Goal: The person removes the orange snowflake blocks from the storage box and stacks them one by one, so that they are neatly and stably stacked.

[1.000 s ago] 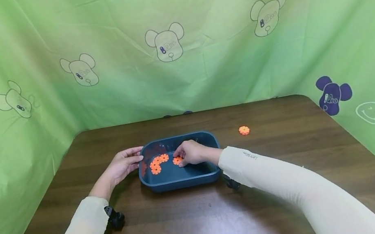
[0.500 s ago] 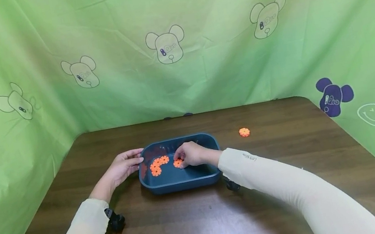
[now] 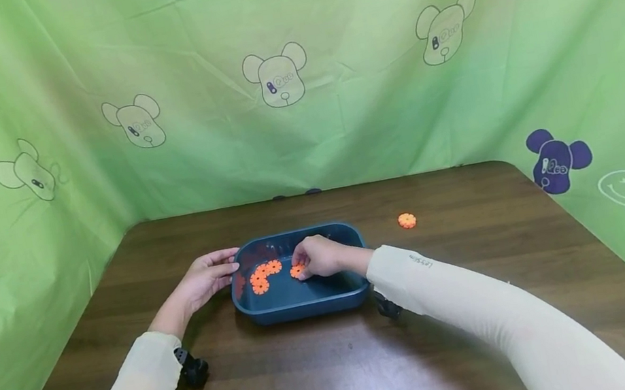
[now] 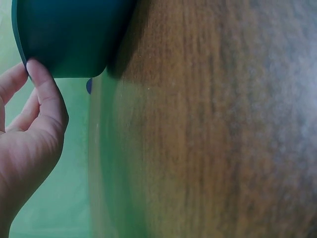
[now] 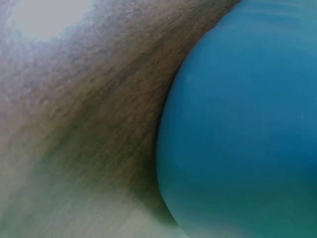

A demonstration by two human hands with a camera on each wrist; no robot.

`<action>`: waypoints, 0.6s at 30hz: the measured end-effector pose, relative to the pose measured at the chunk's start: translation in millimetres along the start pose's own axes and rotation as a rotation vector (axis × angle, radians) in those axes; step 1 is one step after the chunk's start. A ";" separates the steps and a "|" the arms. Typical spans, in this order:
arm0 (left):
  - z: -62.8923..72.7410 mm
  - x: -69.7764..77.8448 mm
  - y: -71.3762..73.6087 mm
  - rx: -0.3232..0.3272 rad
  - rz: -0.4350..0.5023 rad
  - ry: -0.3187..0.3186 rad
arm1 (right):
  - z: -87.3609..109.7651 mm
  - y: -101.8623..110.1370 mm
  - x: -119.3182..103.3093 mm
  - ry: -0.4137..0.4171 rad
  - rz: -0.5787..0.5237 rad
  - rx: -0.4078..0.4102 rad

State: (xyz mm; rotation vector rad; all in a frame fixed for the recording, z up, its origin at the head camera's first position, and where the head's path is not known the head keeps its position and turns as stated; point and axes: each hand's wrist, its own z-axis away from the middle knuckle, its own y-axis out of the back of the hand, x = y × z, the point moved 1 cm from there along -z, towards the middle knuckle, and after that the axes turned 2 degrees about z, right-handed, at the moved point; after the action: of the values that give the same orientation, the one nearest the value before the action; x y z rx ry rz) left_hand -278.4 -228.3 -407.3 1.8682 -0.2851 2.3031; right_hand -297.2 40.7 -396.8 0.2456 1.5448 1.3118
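Note:
A dark blue plastic tub (image 3: 306, 308) stands on the table. My left hand (image 3: 206, 279) is at its left end; in the left wrist view the thumb and a finger of the left hand (image 4: 34, 114) pinch the rim. Inside the tub, my right hand (image 3: 322, 255) reaches down and pinches an orange flower-shaped piece (image 3: 297, 271) close over the floor, its fingers covering part of it. Several like pieces (image 3: 260, 279) lie in a curved, touching row to the left of it. From the right wrist only the tub's outer wall (image 5: 242, 124) shows; the hand is out of that view.
One more orange flower-shaped piece (image 3: 406, 220) lies on the wooden table (image 3: 294, 384), right of the tub and farther back. A green curtain (image 3: 219, 155) with printed bear heads hangs round the table's back and sides.
My right hand has shifted very slightly to the right with the orange piece inside the tub. The left hand keeps its place at the rim.

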 end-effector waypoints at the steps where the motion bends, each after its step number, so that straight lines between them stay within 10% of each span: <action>1: -0.1 -0.1 0.0 -0.001 -0.002 0.000 | 0.6 0.2 0.1 0.002 -0.004 0.000; 18: -2.1 -1.5 0.9 -0.002 -0.005 -0.002 | 14.2 26.5 8.4 0.068 0.001 0.086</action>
State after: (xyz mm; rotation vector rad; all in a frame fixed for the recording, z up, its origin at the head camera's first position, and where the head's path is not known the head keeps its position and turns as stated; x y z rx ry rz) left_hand -280.3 -228.7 -409.2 1.8680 -0.2824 2.2978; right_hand -301.4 65.2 -377.9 0.2585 1.6608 1.2677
